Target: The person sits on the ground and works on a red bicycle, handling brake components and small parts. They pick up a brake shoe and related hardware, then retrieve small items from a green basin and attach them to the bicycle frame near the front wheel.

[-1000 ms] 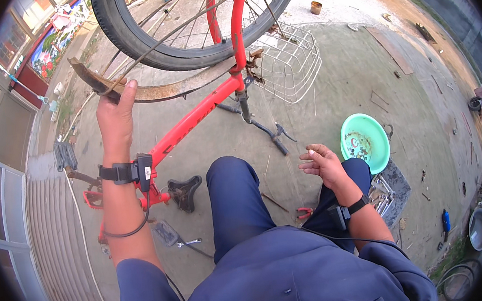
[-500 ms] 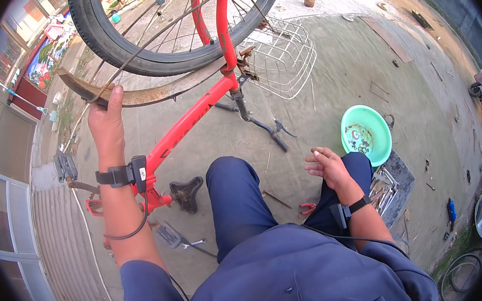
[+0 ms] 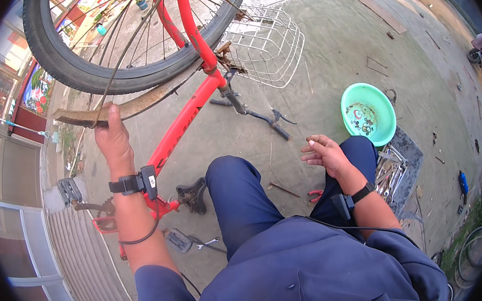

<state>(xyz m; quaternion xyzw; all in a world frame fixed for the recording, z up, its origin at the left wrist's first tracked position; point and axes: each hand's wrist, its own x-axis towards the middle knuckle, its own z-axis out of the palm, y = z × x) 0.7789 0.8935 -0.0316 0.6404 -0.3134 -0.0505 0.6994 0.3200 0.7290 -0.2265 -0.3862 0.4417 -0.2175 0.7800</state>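
Note:
A red bicycle frame (image 3: 183, 123) stands upside down before me, its saddle (image 3: 192, 196) and handlebar (image 3: 261, 120) down at the ground. Above the frame is the front wheel (image 3: 124, 80) with its black tyre. My left hand (image 3: 114, 140) is closed around the rusty mudguard (image 3: 142, 102) near its free end, thumb up, beside the thin metal stay (image 3: 108, 86). My right hand (image 3: 325, 153) hovers by my right knee, thumb and forefinger pinched together. Whatever those fingertips hold, if anything, is too small to name.
A wire basket (image 3: 268, 46) sits beyond the frame. To the right are a green basin (image 3: 393, 114) with small parts inside and a tray of wrenches (image 3: 391, 172). Red-handled pliers (image 3: 316, 195), a rod (image 3: 284, 190) and a spanner (image 3: 208, 243) lie near my legs.
The view has shifted, and the wheel and frame sit further left in it. The mudguard's free end has tilted lower, with my left hand still on it. My right hand keeps its pinched pose.

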